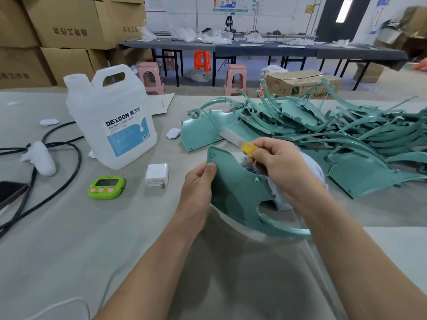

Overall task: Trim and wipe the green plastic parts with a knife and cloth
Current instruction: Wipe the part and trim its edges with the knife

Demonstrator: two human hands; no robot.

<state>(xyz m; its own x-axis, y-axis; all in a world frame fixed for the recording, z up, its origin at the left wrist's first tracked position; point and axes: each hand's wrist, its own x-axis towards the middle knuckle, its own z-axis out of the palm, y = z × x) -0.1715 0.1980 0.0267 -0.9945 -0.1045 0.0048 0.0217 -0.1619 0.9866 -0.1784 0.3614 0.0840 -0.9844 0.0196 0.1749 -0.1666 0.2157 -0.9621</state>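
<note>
My left hand [198,188] pinches the left edge of a green plastic part [240,192], held above the table in front of me. In my right hand [279,167] I grip a yellow-handled utility knife [238,140], whose bare blade points up and left past the part's top corner. A white cloth [316,174] is bunched under the same hand, behind the part. A large heap of green plastic parts [323,130] lies on the table to the right and beyond.
A clear DEXCON jug [111,121] stands at left centre. Near it lie a white charger [157,174], a green timer [106,188], black cables [57,144], a white controller [42,161] and a phone [9,192]. Cardboard boxes are stacked far left.
</note>
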